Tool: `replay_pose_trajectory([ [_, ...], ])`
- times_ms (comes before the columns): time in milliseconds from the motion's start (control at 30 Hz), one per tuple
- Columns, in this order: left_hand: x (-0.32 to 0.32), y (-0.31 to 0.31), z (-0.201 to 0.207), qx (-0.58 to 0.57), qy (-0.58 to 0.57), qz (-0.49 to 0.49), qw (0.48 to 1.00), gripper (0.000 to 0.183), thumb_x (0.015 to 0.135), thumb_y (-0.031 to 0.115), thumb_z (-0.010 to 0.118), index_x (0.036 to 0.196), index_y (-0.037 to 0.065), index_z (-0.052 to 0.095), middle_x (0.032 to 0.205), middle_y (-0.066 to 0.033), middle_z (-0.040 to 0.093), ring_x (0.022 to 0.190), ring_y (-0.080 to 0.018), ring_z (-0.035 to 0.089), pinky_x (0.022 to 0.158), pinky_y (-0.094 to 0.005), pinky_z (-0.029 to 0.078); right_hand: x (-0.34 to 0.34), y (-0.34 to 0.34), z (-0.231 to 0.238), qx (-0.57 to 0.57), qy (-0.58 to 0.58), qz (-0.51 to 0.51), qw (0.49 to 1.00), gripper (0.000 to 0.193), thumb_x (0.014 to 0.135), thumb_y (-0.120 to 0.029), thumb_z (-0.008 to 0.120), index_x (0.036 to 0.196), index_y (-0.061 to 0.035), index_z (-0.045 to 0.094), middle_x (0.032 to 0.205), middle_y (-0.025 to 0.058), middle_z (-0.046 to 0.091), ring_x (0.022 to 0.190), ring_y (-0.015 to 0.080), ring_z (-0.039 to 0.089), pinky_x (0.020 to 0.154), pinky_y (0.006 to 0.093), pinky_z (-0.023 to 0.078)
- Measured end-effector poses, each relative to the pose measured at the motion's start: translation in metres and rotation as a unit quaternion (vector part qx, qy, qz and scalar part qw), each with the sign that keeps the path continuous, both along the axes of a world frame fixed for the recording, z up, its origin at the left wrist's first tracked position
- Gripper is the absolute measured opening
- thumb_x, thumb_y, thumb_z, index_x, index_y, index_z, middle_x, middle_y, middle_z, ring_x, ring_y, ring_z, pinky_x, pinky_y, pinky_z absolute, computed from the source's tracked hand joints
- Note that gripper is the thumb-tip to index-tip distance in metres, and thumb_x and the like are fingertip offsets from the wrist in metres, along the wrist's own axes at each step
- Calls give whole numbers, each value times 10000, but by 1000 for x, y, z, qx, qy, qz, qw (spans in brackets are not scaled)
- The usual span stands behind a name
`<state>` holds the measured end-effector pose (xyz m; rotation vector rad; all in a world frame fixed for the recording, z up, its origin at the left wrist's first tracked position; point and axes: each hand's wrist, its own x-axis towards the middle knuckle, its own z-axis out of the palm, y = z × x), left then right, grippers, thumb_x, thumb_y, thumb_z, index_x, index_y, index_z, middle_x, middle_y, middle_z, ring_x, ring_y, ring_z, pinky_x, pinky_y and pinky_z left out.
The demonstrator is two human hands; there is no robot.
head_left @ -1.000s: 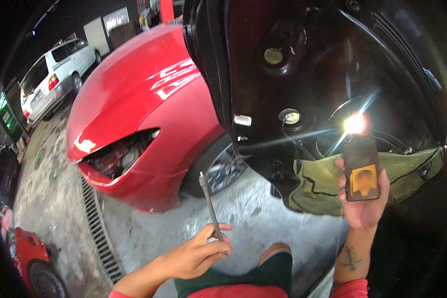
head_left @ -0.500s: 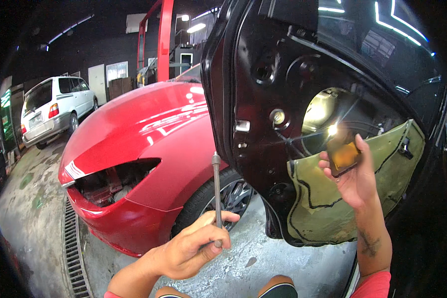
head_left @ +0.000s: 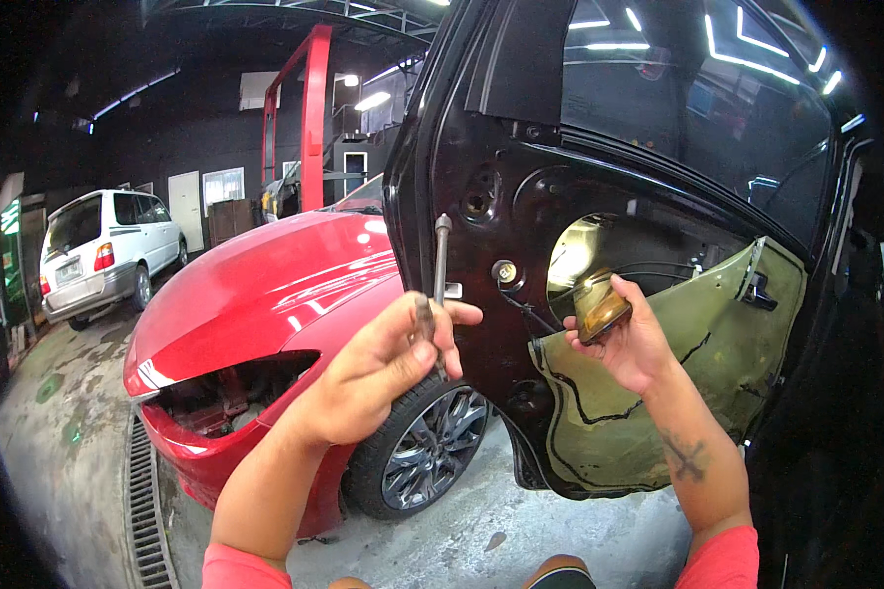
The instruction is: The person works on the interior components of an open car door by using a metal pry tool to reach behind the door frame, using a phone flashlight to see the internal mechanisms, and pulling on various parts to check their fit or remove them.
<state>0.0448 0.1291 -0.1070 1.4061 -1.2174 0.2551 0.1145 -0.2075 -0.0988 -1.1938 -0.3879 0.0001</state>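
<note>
A: Two hands up, near to far. Left hand [head_left: 378, 378] is curled around a long metal tool [head_left: 439, 280], thumb and fingers pinching low on the shaft, tip pointing straight up just left of the open black door [head_left: 481, 128].

B: Right hand?

A: Right hand [head_left: 627, 342] is wrapped around a phone [head_left: 597, 309] with its light on, aimed into the big opening in the door's inner panel. Yellow-green plastic liner [head_left: 678, 393] is peeled down and hangs loose below that hand.

B: Risks?

A: My read: the grip on the tool is low and light, so it could tip and scratch the door edge or drop onto the concrete floor [head_left: 521, 530]. Phone is held near the cutout rim; a slip could send it inside the door cavity. Loose liner could snag on the wrist and tear further.

B: Further back?

A: Red car [head_left: 255, 294] with the headlight out sits just left of the door, close enough for a falling tool to hit its fender. White van [head_left: 98, 255] far left, red lift post [head_left: 314, 118] behind.
</note>
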Motion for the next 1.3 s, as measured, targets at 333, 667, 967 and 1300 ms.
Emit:
replay_pose_trajectory([
  [333,36,-12,25,-28,53,-69,996,108,1081,228,509,1128,130,514,1418,-292,520,971,-212,666,919,-372,506,3,-5,-7,-4,-33,23,999,628,935,-598,627,1249,-60,547,1014,164,676,875,295,711,809,403,598],
  [667,46,-17,35,-26,69,-69,995,137,1075,247,532,1149,133,518,1406,-270,542,972,-203,666,919,-371,508,7,-12,-13,5,-29,34,999,621,930,-592,637,1271,-85,524,1045,171,680,873,303,715,796,399,595],
  [967,49,-18,41,-32,82,-68,994,209,1082,305,533,1178,121,503,1406,-265,545,984,-205,664,906,-372,510,12,-12,-16,19,-20,35,999,582,965,-561,608,1272,-70,542,1069,187,691,873,314,722,808,416,603],
  [1300,39,-23,66,-30,128,-29,991,223,1073,309,554,1129,103,492,1331,-283,565,1042,-208,659,924,-365,514,5,-5,-8,44,5,0,999,498,1045,-437,489,1338,-40,550,1194,224,694,896,338,734,800,436,612],
])
